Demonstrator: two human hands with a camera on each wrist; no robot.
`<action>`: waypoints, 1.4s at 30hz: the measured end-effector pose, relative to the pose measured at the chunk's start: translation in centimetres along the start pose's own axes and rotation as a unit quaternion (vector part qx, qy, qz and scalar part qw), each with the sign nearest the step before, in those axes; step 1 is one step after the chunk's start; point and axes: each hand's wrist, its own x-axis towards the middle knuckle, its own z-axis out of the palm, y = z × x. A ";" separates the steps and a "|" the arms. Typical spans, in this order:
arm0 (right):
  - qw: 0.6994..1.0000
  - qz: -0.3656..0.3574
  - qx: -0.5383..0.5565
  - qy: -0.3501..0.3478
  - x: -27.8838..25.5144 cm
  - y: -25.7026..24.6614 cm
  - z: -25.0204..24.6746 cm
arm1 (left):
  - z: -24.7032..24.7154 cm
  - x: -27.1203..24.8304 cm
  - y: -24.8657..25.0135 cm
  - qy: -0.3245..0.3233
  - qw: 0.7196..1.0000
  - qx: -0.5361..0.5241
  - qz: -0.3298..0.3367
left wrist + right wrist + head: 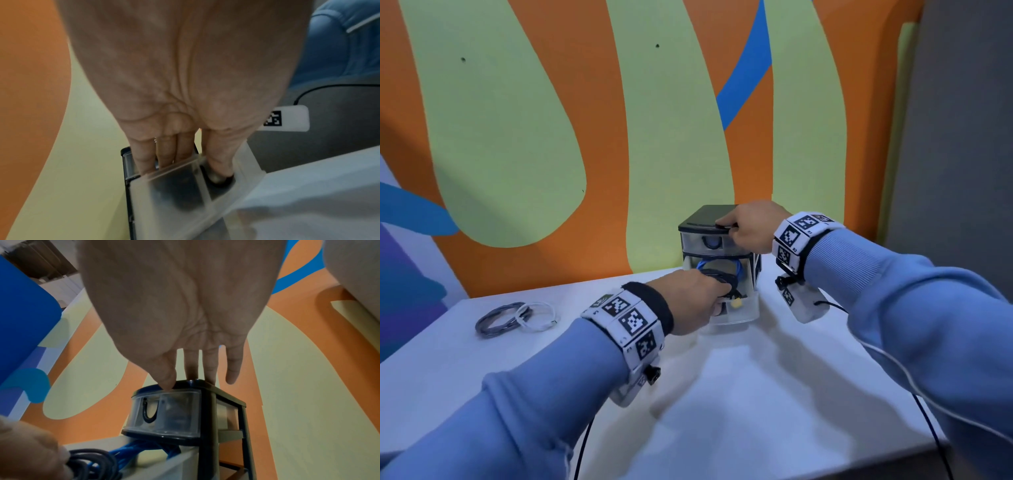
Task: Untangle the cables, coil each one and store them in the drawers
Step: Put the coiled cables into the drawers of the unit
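At the far left of the bench (756, 394), a grey coil (500, 320) and a white coil (538, 316) lay wound but unstored. My left hand (698, 298) gripped a dark coiled cable (717, 277), lowering it into the open middle drawer (736, 308) beside a blue cable (144, 447). My right hand (751, 222), fingers spread flat, steadied the drawer unit (705, 219).

Open drawer (736, 310) mouth crowded: blue cable (131, 449), dark coil (90, 457); table (756, 394) in front bare, passable.
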 end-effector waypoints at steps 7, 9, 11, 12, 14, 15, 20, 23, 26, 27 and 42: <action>1.000 -0.025 0.002 0.007 0.4 1.2 0.1 | -0.5 -1.0 -3.3 -0.026 0.996 -0.084 -0.005; 1.000 -0.028 0.008 0.004 0.6 1.4 0.2 | -0.3 -1.1 -4.3 -0.026 0.995 -0.091 -0.015; 1.000 -0.027 0.008 0.009 0.6 1.4 0.2 | 0.1 -1.0 -4.8 -0.016 0.995 -0.100 -0.019; 1.000 -0.028 0.007 0.011 0.6 1.2 0.2 | 0.1 -0.9 -4.8 -0.007 0.994 -0.108 -0.020; 0.999 -0.035 0.009 0.012 0.2 0.8 -0.1 | 0.2 -0.6 -4.5 0.017 0.992 -0.124 -0.020; 0.999 -0.041 0.004 0.014 0.0 0.5 -0.2 | 0.2 -0.3 -4.1 0.025 0.992 -0.127 -0.017; 0.998 -0.050 -0.021 0.032 0.0 0.6 -0.4 | 0.9 1.7 -2.8 0.077 0.993 -0.090 0.000; 0.999 -0.036 -0.012 0.035 0.3 0.9 0.1 | 1.3 1.9 -3.0 0.147 0.988 -0.036 -0.014; 0.998 -0.037 0.001 0.043 0.4 1.0 0.4 | 1.6 2.0 -2.6 0.164 0.985 -0.028 -0.034; 0.998 -0.038 -0.001 0.046 0.5 1.0 0.4 | 1.7 2.2 -2.4 0.143 0.989 -0.011 -0.039; 0.997 -0.052 -0.005 0.052 0.8 1.5 0.5 | 1.8 3.8 -1.9 0.173 0.976 0.115 -0.057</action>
